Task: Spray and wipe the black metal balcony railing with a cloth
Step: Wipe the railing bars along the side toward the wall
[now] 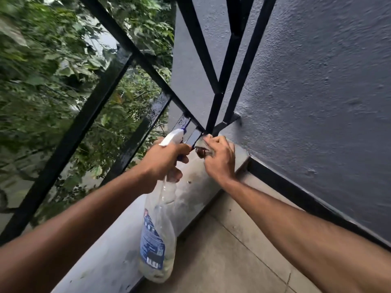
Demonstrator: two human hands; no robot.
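My left hand point(163, 166) grips the spray bottle point(157, 229) round its neck, fingers curled at the trigger. The bottle is clear plastic and nearly empty. There seems to be only a shallow layer of pale liquid at its base, though blur makes that hard to judge. Its long axis runs near upright, base hanging low in front of the grey ledge point(190, 193). Its white head is on top and its nozzle point(184, 130) points up and away at the wet lower bars of the black railing point(84, 123). A blue label point(151, 240) faces me.

My right hand point(220, 161) holds a small crumpled cloth point(203, 149), pressing it against the foot of a bar where the railing meets the ledge, close to the grey wall point(317, 81). Green foliage point(42, 81) shows through the bars, and the tiled floor point(232, 250) lies below.
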